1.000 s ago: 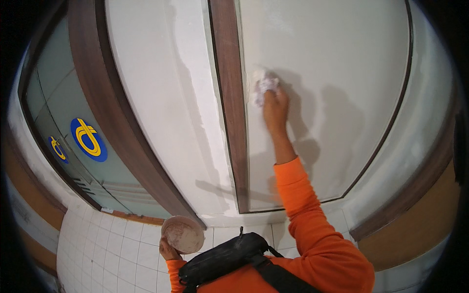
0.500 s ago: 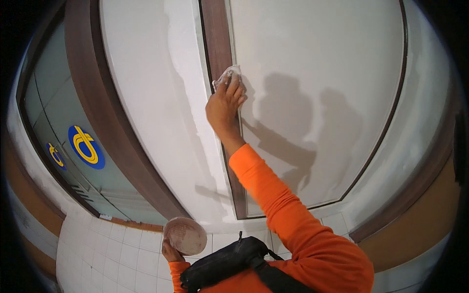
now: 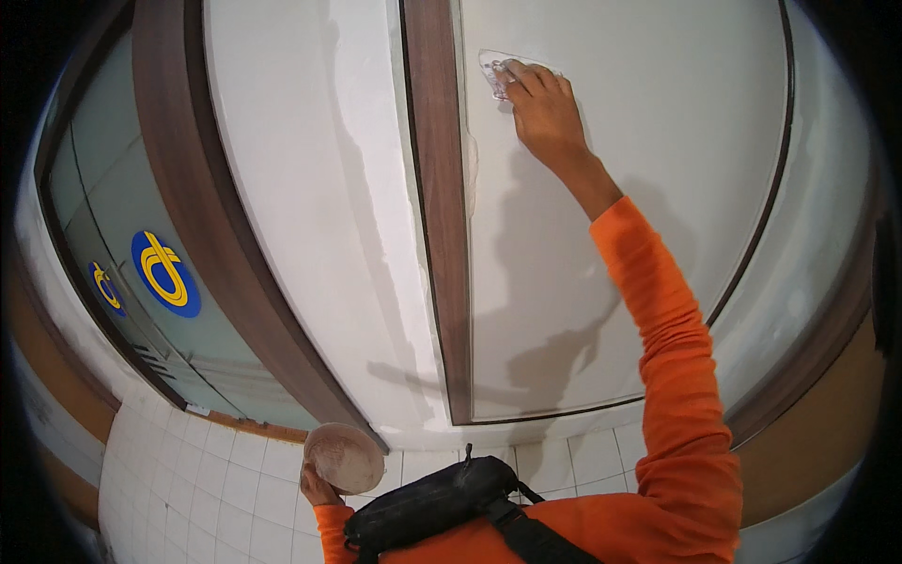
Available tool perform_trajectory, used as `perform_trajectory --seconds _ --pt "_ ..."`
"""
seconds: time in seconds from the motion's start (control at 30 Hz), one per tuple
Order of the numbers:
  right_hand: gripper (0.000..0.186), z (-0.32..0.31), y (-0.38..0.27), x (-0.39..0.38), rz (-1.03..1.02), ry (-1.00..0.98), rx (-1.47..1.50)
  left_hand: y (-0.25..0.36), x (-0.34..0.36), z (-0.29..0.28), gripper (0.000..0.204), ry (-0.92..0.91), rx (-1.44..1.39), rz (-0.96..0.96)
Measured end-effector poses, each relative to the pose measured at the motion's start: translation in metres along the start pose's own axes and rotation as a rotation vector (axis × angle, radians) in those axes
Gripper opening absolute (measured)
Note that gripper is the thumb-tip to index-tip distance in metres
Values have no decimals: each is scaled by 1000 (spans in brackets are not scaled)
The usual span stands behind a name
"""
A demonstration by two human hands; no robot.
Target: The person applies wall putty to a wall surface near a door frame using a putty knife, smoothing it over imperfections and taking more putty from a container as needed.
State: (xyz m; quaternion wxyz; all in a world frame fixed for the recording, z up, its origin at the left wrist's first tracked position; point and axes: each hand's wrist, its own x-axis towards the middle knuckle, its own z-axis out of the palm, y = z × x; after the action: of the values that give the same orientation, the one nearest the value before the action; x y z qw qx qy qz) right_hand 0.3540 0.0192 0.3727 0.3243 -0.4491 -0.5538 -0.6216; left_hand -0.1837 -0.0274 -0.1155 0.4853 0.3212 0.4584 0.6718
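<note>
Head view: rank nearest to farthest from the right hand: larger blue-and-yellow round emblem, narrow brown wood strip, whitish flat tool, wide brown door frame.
1. Whitish flat tool: in the right hand.
2. Narrow brown wood strip: just left.
3. Wide brown door frame: farther left.
4. Larger blue-and-yellow emblem: left, beyond that frame.

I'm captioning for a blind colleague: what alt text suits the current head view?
A person's right hand holds a pale flat piece at a white panel beside a brown strip. Below, the left hand holds a round bowl.
</note>
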Motion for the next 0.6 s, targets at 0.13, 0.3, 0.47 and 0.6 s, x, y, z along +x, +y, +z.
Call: perform_trajectory --seconds 0.13,0.3,0.47,0.6 --pt "33 7 -6 -7 -149 -107 -26 -12 7 -4 48 -9 -8 23" --pt "32 2 -31 -46 -164 -210 -23 -27 6 -13 46 34 -8 -24" --pt "33 -19 -59 -109 -176 -431 80 -27 3 -18 46 40 113 -16" --pt "33 -23 -85 -168 -164 -498 154 -19 -1 -13 45 54 128 -16"
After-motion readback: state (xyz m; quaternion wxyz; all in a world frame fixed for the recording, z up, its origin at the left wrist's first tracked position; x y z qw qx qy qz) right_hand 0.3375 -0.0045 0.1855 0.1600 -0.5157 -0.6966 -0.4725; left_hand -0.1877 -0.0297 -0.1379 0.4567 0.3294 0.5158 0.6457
